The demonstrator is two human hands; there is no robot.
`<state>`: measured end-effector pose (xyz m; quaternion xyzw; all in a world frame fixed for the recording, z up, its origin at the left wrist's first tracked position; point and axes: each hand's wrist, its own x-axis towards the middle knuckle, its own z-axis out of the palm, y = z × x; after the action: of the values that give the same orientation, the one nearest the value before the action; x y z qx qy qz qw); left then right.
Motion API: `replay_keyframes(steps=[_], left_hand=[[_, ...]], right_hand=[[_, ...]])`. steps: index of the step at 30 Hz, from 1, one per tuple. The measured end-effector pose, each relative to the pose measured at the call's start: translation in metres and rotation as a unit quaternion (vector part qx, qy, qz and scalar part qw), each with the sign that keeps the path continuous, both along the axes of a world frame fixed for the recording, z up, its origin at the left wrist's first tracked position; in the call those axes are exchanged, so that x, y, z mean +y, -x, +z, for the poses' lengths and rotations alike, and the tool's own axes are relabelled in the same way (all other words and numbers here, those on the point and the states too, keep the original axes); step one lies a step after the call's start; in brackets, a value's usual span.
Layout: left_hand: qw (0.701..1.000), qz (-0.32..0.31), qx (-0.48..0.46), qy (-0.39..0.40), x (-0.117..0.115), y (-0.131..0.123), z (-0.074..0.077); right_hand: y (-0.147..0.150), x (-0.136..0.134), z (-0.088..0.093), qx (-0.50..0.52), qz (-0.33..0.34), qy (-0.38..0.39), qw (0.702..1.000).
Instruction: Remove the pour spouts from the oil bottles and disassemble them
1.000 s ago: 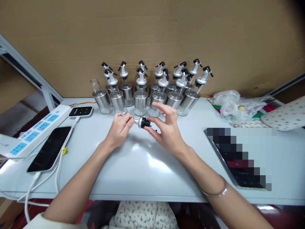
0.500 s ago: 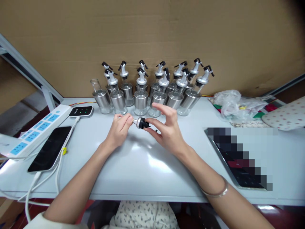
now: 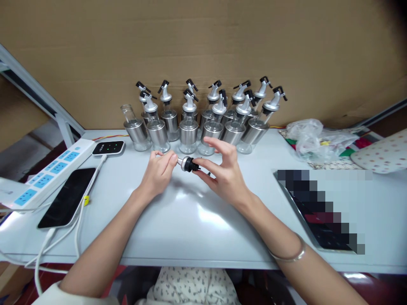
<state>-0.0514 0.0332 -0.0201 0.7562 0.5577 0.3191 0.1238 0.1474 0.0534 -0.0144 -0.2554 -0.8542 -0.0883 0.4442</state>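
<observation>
My left hand [image 3: 160, 170] pinches the silver spout end of a bottle pourer [image 3: 187, 164], held sideways above the table. The thumb and index finger of my right hand [image 3: 225, 171] close on the pourer's black ribbed stopper, while the other fingers curl loosely above. A small dark piece [image 3: 209, 173] shows just below the right hand's fingers; what it is I cannot make out. Behind the hands stand several glass and steel oil bottles [image 3: 188, 132], topped with silver pourers that have black levers. At the left end, one bottle [image 3: 136, 132] has a bare glass neck.
A white power strip [image 3: 52, 173], a black phone [image 3: 67, 199] with white cables and a small black-faced device [image 3: 108, 148] lie at left. To the right are clear plastic bags [image 3: 313, 137], a spotted white object [image 3: 381, 153] and a partly pixelated dark tablet-like device [image 3: 305, 212]. Cardboard [image 3: 203, 46] rises behind.
Both hands keep nearly the same pose around the pourer. The whole view has shifted only very slightly.
</observation>
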Motion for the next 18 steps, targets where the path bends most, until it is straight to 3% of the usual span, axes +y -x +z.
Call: replay_keyframes(steps=[18], left_hand=[[1.000, -0.001, 0.007, 0.001, 0.0008, 0.0027, -0.0014]], right_hand=[[0.0021, 0.0009, -0.0005, 0.017, 0.001, -0.025, 1.000]])
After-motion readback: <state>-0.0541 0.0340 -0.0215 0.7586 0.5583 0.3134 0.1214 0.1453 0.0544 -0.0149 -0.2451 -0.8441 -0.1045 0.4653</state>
